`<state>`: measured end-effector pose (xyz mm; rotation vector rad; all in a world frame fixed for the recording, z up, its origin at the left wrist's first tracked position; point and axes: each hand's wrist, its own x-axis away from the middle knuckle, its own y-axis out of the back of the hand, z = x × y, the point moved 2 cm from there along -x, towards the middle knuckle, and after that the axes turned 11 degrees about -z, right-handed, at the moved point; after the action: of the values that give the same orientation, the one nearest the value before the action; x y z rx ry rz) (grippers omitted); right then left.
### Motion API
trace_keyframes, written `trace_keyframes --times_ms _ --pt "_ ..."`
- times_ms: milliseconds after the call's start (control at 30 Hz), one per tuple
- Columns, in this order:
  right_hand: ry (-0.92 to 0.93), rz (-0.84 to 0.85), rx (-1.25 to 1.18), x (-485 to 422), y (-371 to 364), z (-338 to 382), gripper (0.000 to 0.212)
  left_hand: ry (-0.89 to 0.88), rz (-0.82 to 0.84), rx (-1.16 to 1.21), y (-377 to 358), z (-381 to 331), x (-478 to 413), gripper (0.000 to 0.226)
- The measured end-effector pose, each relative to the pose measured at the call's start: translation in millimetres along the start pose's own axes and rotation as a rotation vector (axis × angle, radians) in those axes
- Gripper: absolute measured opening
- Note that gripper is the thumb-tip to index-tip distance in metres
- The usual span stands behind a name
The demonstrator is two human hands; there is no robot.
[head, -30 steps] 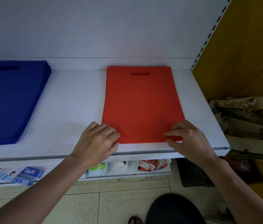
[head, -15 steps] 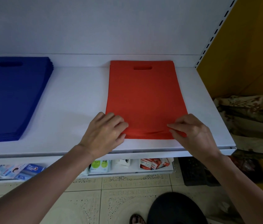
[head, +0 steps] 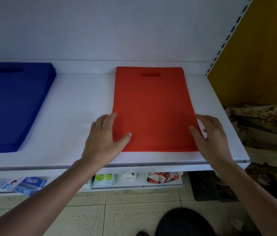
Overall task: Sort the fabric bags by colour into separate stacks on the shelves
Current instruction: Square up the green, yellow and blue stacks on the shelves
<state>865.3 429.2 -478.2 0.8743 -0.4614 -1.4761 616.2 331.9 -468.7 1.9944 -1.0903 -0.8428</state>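
Bracketing the red bags [head: 151, 108] from both sides, as the head camera showed, I had my left grip [head: 103, 138] laid along the stack's left edge and my right grip [head: 212, 138] along its right edge, both near the front corners. Each was spread open, fingers straight and thumb resting on the top bag, clasping nothing. The fingertips were blurred, so I could not tell how firmly they pressed. I judged the flanking was meant to true the edges, so the pile would sit as one tidy block.

The red bags lay flat on the white shelf [head: 79, 103], handle slot toward the back wall, near the right end. The blue bags [head: 11, 106] lay at the left end, well apart, which kept the colours separate. Small packets [head: 159, 178] sat on a lower shelf, and a patterned cloth [head: 267, 126] was heaped off to the right.
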Motion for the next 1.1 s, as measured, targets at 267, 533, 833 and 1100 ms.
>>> trace_keyframes --times_ms 267,533,833,1100 --pt "-0.258 0.029 -0.006 -64.1 -8.2 1.1 0.048 0.282 -0.023 0.354 -13.0 -10.1 -9.1 0.073" --pt "-0.229 0.104 -0.129 -118.5 -41.5 5.2 0.058 0.351 0.053 0.573 -20.6 -4.8 -57.7 0.045" --pt "-0.141 0.064 -0.125 -166.3 -68.8 0.8 0.059 0.450 0.125 0.736 -48.2 11.2 -111.4 0.071" --pt "-0.203 -0.043 -0.179 -168.4 -74.3 -1.4 0.051 0.465 0.079 0.808 -51.7 2.3 -118.7 0.101"
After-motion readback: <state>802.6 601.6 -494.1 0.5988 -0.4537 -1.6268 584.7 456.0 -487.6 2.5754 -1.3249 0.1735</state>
